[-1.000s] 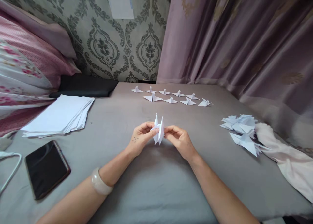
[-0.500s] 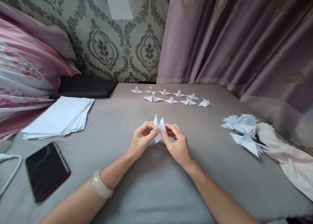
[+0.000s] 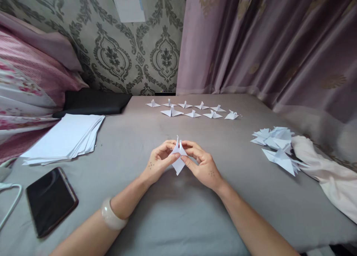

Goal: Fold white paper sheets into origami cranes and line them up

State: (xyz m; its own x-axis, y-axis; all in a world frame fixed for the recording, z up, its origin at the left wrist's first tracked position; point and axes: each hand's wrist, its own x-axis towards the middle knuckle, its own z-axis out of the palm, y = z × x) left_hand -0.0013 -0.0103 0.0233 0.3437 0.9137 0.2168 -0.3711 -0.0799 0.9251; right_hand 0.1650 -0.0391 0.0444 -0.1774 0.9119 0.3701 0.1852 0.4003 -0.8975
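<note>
Between my two hands is a white folded paper crane (image 3: 178, 164), held just above the grey cloth surface with two narrow points standing up and one point facing down toward me. My left hand (image 3: 158, 162) pinches its left side, thumb in front and fingers behind. On the other side, my right hand (image 3: 203, 165) grips it in the same way, its thumb against the front of the paper. The fingertips behind the paper are partly hidden. A pale bangle (image 3: 113, 214) circles my left wrist.
Finished-looking paper cranes (image 3: 172, 111) stand in two rows farther back. At right, a pile of folded white paper (image 3: 275, 138) lies beside a pale cloth (image 3: 320, 170). On the left are a stack of white sheets (image 3: 65, 137), a phone (image 3: 51, 202), a white cable (image 3: 13, 207) and a black case (image 3: 95, 101).
The paper crane has turned in my hands, its lower point now showing more fully below my thumbs. Its two upright points sit closer together. The camera view has shifted slightly.
</note>
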